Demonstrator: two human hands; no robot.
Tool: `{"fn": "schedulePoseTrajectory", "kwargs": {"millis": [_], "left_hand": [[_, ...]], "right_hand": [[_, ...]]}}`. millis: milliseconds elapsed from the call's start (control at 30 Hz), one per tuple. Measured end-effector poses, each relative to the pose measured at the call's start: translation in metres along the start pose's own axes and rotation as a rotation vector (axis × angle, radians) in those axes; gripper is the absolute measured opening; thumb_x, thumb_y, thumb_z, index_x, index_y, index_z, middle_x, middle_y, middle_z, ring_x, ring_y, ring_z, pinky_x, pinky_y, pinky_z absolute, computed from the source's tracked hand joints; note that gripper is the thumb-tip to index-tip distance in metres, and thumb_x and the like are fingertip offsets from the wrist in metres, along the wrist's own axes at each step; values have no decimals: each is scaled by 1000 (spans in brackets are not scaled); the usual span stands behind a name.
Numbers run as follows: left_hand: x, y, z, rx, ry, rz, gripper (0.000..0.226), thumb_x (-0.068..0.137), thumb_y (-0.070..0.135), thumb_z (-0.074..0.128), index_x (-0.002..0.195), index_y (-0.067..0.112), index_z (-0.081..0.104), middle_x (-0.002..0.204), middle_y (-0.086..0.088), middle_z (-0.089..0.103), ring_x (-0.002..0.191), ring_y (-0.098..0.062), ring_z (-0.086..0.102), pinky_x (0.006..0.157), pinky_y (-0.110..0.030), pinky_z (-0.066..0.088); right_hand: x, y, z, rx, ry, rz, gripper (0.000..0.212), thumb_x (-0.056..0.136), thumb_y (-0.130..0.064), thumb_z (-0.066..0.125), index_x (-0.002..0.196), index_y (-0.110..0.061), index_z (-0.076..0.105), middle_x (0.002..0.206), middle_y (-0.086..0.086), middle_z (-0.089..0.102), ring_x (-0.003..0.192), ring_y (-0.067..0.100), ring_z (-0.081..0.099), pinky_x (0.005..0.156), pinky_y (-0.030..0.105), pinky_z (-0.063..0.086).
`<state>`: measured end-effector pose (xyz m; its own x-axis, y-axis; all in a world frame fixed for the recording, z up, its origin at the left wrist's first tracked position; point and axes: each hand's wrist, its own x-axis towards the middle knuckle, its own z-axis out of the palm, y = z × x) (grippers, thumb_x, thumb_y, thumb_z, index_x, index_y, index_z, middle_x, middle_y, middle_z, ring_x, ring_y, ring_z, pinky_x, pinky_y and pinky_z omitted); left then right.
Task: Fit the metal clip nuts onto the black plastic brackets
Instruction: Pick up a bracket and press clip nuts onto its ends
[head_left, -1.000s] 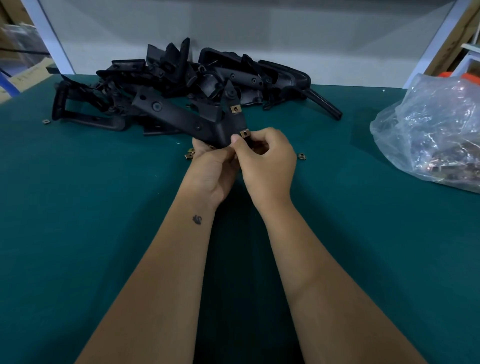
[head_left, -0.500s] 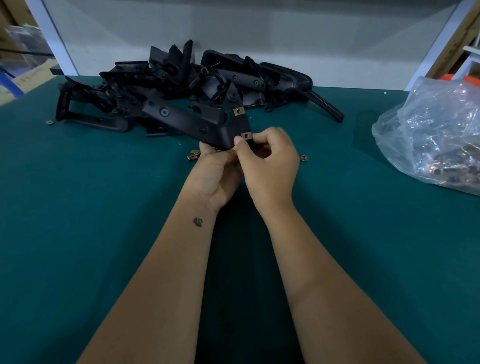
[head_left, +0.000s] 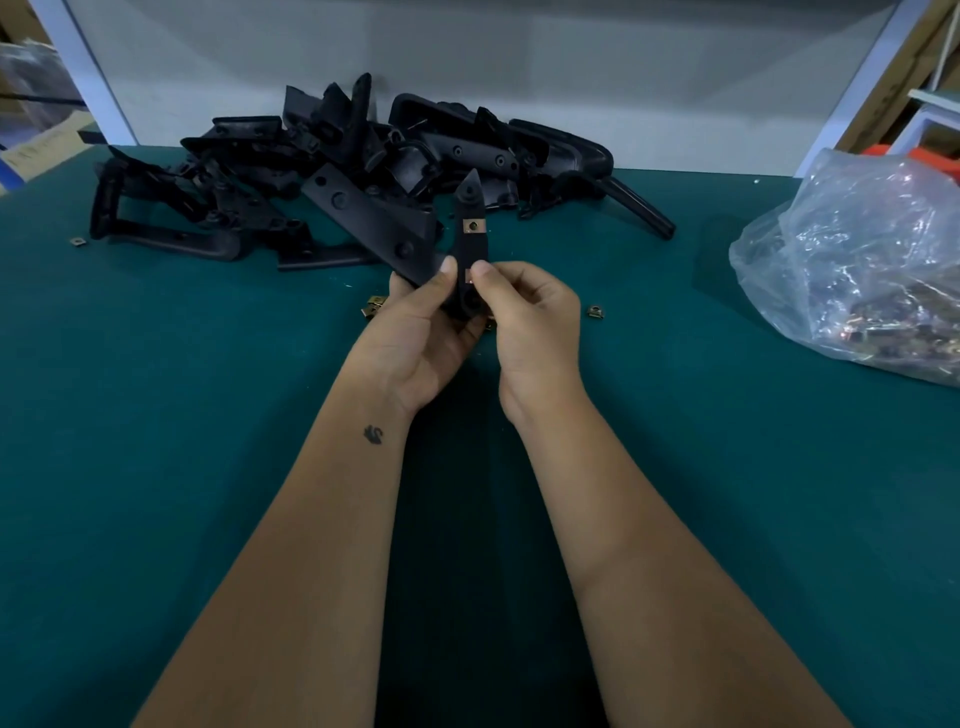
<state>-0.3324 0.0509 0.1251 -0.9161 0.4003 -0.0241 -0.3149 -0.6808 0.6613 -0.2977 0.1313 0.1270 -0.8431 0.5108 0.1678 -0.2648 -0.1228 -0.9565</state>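
We see a teal green worktop (head_left: 156, 467) running back to a pale wall. A heap of black plastic brackets (head_left: 363, 171) lies on it at the far middle. Loose clip nuts on the surface: one at far left (head_left: 79, 241), a couple (head_left: 373, 306) just left of centre, one (head_left: 597, 312) right of centre. A crumpled clear plastic bag (head_left: 857, 270) sits at right.
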Motion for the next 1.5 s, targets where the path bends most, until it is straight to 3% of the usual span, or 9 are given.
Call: {"fn": "schedulePoseTrajectory", "kwargs": {"millis": [167, 300, 533, 800, 1033, 1167, 1267, 1367, 1500], "left_hand": [[-3, -3, -1, 20, -34, -53, 13, 100, 5, 48, 107, 16, 48, 93, -2, 71, 80, -13, 70, 67, -27, 58], [-3, -3, -2, 89, -49, -108, 15, 99, 4, 49, 100, 18, 48, 87, 2, 71, 68, -8, 69, 55, -22, 52], [2, -4, -8, 190, -24, -54, 14, 100, 4, 49, 105, 17, 50, 98, 1, 71, 79, -10, 72, 62, -25, 56], [-2, -6, -3, 224, 10, -12, 18, 99, 1, 51, 113, 12, 52, 102, -3, 72, 87, -15, 74, 68, -27, 58], [-35, -39, 36, 353, 63, -23, 18, 96, 5, 56, 111, 16, 52, 101, -8, 73, 94, -23, 72, 72, -33, 58], [-61, -64, 76, 531, 33, 15, 8, 97, 10, 55, 97, 18, 54, 102, -7, 67, 95, -21, 65, 80, -32, 53], [-81, -82, 120, 562, -41, 79, 27, 95, 10, 60, 115, 20, 46, 96, 1, 64, 84, -11, 63, 64, -19, 54], [-105, -107, 164, 515, -173, 55, 46, 93, 14, 62, 130, 27, 39, 100, 6, 65, 90, -8, 67, 75, -26, 59], [-153, -164, 216, 520, -348, -107, 23, 94, 17, 62, 111, 32, 56, 101, 6, 69, 90, -14, 70, 68, -27, 60]], "right_hand": [[6, -8, -3, 118, 24, 100, 33, 89, -10, 64, 57, -20, 63, 59, -6, 60, 61, 7, 57, 61, 23, 46], [12, -9, -13, 110, 58, 58, 25, 89, -6, 64, 66, -14, 63, 64, -4, 61, 66, 10, 56, 66, 26, 46], [13, -2, -17, -110, 35, 75, 26, 92, -17, 67, 66, -16, 62, 67, -1, 61, 67, 10, 55, 64, 22, 47], [0, -1, -18, -89, 78, 117, 24, 95, -22, 61, 74, -12, 61, 76, 4, 60, 74, 15, 53, 70, 29, 45], [-38, -13, -40, 24, 179, 46, 10, 93, -14, 64, 85, -8, 64, 77, -2, 65, 73, 6, 61, 69, 20, 50], [-58, -46, -82, 81, 349, 2, 15, 93, -8, 60, 78, -7, 57, 74, 4, 57, 70, 13, 53, 67, 24, 47], [-80, -81, -132, 13, 440, -39, 26, 88, -6, 62, 67, -14, 51, 64, -2, 49, 62, 10, 43, 59, 22, 38], [-111, -117, -194, -77, 485, -75, 24, 84, -3, 59, 64, -15, 56, 64, 1, 50, 63, 11, 42, 57, 24, 33], [-165, -155, -287, -319, 648, -57, 21, 83, -7, 60, 64, -8, 52, 58, 1, 43, 56, 10, 38, 54, 24, 31]]}}
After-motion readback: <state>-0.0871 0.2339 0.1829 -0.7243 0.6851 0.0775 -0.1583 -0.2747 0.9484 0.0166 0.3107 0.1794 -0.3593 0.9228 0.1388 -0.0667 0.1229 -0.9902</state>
